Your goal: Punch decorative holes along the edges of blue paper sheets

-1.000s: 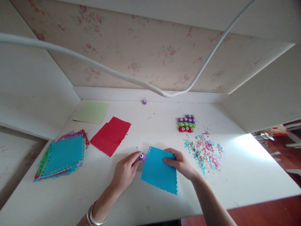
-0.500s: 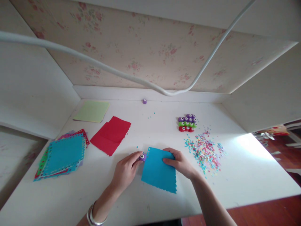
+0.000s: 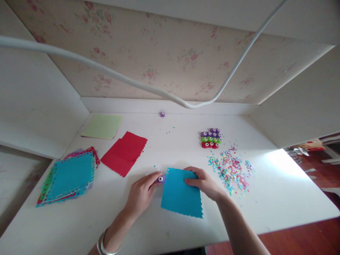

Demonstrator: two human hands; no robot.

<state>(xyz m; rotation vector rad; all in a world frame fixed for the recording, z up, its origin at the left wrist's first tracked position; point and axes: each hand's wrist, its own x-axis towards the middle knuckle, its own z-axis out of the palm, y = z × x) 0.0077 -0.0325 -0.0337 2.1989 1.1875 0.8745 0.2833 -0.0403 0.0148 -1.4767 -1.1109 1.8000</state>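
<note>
My left hand (image 3: 145,187) is closed on a small purple craft punch (image 3: 160,179) with a white round button on top. The punch meets the left edge of a blue sheet of paper (image 3: 180,198). That sheet has a scalloped lower edge and a few small holes at its upper left corner. My right hand (image 3: 203,182) pinches the sheet at its upper right, thumb on top and fingers partly hidden behind it. Whether the paper sits inside the punch's slot I cannot tell.
Punched confetti (image 3: 233,170) lies scattered at right, below several purple, green and red punches (image 3: 211,138). Another purple punch (image 3: 163,114) stands by the back ledge. Red paper (image 3: 124,154), pale green sheets (image 3: 102,125) and a stack of punched papers (image 3: 71,173) lie at left. A white cable (image 3: 119,76) hangs across the front.
The blue sheet has turned slightly, its lower edge shifting to the right. Both hands keep their grips, and the punch stays at the sheet's left edge.
</note>
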